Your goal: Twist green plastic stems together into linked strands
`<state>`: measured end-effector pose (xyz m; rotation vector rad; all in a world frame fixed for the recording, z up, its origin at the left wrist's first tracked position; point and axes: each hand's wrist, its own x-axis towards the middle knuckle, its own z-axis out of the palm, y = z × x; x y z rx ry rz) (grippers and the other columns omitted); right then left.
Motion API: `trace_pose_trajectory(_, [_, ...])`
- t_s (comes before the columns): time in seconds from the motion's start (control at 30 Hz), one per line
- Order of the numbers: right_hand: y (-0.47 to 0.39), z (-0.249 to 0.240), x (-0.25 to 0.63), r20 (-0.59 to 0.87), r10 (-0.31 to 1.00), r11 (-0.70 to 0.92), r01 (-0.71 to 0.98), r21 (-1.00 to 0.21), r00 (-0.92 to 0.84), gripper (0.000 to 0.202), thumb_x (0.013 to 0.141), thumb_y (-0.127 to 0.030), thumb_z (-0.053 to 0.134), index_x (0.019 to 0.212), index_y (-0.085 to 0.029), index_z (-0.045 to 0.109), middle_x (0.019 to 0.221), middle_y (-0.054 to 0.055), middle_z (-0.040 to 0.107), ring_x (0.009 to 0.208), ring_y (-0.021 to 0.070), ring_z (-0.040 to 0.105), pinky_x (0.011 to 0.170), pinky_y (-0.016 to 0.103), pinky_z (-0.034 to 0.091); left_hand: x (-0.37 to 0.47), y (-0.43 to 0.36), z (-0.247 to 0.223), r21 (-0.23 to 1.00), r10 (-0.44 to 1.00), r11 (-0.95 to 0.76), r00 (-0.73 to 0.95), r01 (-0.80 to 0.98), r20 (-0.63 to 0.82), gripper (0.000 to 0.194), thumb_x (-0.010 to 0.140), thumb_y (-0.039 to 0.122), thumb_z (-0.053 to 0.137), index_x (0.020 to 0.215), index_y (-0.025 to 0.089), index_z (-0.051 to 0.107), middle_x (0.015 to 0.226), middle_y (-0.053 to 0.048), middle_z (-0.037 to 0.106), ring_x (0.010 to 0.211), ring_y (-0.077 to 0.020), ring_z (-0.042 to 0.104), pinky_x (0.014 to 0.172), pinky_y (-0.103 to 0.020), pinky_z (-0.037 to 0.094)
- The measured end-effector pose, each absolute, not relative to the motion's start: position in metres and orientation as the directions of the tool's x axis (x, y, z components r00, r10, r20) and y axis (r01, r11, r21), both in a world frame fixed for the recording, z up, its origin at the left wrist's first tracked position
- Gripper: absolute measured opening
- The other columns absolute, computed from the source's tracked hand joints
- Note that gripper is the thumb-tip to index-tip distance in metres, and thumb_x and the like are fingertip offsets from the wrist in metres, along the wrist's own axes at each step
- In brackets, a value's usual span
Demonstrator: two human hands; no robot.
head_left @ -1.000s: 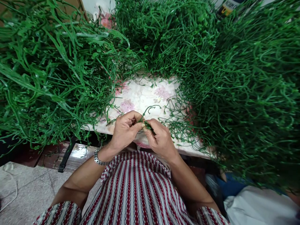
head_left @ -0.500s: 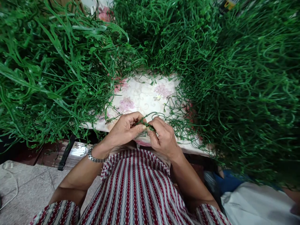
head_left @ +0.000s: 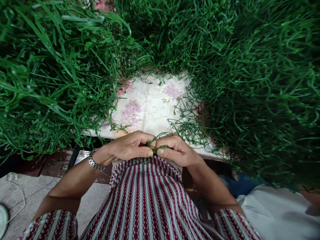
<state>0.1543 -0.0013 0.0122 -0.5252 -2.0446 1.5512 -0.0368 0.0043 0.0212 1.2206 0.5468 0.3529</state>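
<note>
My left hand (head_left: 135,146) and my right hand (head_left: 175,150) meet at the front edge of the table, close above the striped apron. Both are closed, thumbs pointing toward each other, pinching thin green plastic stems (head_left: 155,150) between thumb and fingers. Most of the held piece is hidden by my fingers. A loop of it pokes up between the hands, and a few tips hang below the left thumb. Loose green stems (head_left: 188,128) lie just beyond my right hand on the flowered tablecloth (head_left: 156,110).
Large heaps of green plastic stems surround the cloth: a left heap (head_left: 57,76), a back heap (head_left: 180,36) and a right heap (head_left: 265,90). A person in light clothing (head_left: 272,210) is partly visible at lower right. A pale cable (head_left: 23,200) lies on the floor at lower left.
Both hands have come down toward my body with the stems, off the cloth to its front edge. The thumbs now lie flatter, in line with each other. The view has shifted slightly.
</note>
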Motion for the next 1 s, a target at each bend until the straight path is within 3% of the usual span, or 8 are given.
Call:
trace_pose_trajectory(0.2, [-0.004,0.009,0.157,0.064,0.561,0.037,-0.052,-0.998,-0.825,0.036,0.087,-0.037,0.045,0.057,-0.017,0.044,0.055,-0.003,0.041,0.049,0.0072,0.036,0.049,0.022,0.03,-0.037,-0.004,0.024,0.951,0.517,0.306,0.831,0.046,-0.206,0.02,0.075,0.026,0.052,0.06,0.017,0.041,0.054,0.005,0.029,0.05,-0.0081,0.023,0.047,-0.023,0.021])
trace_pose_trajectory(0.33, [-0.01,0.002,0.152,-0.006,0.643,-0.167,-0.133,-0.977,-0.765,0.041,0.081,-0.046,0.052,0.053,-0.018,0.043,0.048,-0.003,0.039,0.043,0.0071,0.034,0.043,0.023,0.028,-0.036,-0.009,0.022,0.937,0.529,0.349,0.823,0.011,-0.207,0.019,0.074,0.024,0.051,0.06,0.018,0.041,0.055,0.005,0.028,0.05,-0.0085,0.022,0.048,-0.024,0.021])
trace_pose_trajectory(0.43, [-0.013,0.001,0.153,0.045,0.735,-0.229,-0.31,-0.923,-0.676,0.048,0.079,-0.054,0.049,0.048,-0.021,0.032,0.041,-0.007,0.028,0.036,0.0062,0.025,0.039,0.023,0.026,-0.039,-0.012,0.015,0.914,0.543,0.403,0.815,-0.043,-0.201,0.019,0.074,0.025,0.052,0.059,0.017,0.043,0.056,0.003,0.032,0.051,-0.009,0.025,0.049,-0.025,0.022])
trace_pose_trajectory(0.53, [-0.012,0.0,0.159,0.112,0.838,-0.101,-0.353,-0.93,-0.534,0.045,0.081,-0.051,0.047,0.051,-0.02,0.035,0.044,-0.006,0.031,0.039,0.0074,0.029,0.042,0.024,0.03,-0.042,-0.012,0.008,0.9,0.636,0.413,0.751,-0.138,-0.177,0.02,0.075,0.03,0.056,0.062,0.016,0.048,0.057,0.002,0.038,0.052,-0.0092,0.03,0.05,-0.026,0.024])
trace_pose_trajectory(0.7, [-0.012,-0.004,0.163,0.06,0.868,0.153,0.149,-0.977,-0.493,0.035,0.089,-0.043,0.041,0.066,-0.017,0.047,0.061,-0.002,0.041,0.056,0.0096,0.038,0.052,0.024,0.031,-0.032,-0.007,0.011,0.902,0.825,0.35,0.539,-0.252,-0.169,0.022,0.074,0.033,0.064,0.067,0.014,0.053,0.059,0.002,0.043,0.05,-0.0063,0.035,0.047,-0.021,0.027])
trace_pose_trajectory(0.83, [-0.015,-0.008,0.151,0.188,0.894,0.302,0.236,-0.924,-0.407,0.038,0.09,-0.05,0.032,0.076,-0.018,0.045,0.069,0.0,0.041,0.061,0.0109,0.04,0.056,0.025,0.034,-0.013,-0.003,0.013,0.85,0.885,0.385,0.405,-0.359,-0.23,0.026,0.072,0.034,0.067,0.067,0.015,0.05,0.05,0.007,0.036,0.041,-0.0031,0.026,0.04,-0.018,0.02])
trace_pose_trajectory(0.93, [-0.018,-0.012,0.138,0.278,0.898,0.379,0.279,-0.882,-0.34,0.037,0.083,-0.056,0.044,0.082,-0.019,0.043,0.071,-0.001,0.041,0.061,0.0115,0.039,0.056,0.025,0.035,-0.004,-0.002,0.013,0.814,0.912,0.395,0.286,-0.426,-0.293,0.028,0.07,0.034,0.069,0.066,0.016,0.048,0.047,0.008,0.038,0.039,-0.003,0.028,0.038,-0.017,0.022])
trace_pose_trajectory(1.0, [-0.019,-0.013,0.132,0.32,0.908,0.405,0.368,-0.837,-0.271,0.032,0.079,-0.049,0.055,0.082,-0.02,0.041,0.07,-0.002,0.041,0.06,0.0113,0.039,0.056,0.025,0.034,-0.002,-0.002,0.014,0.81,0.917,0.392,0.261,-0.436,-0.303,0.029,0.068,0.034,0.07,0.065,0.015,0.048,0.048,0.007,0.039,0.039,-0.003,0.03,0.037,-0.016,0.023])
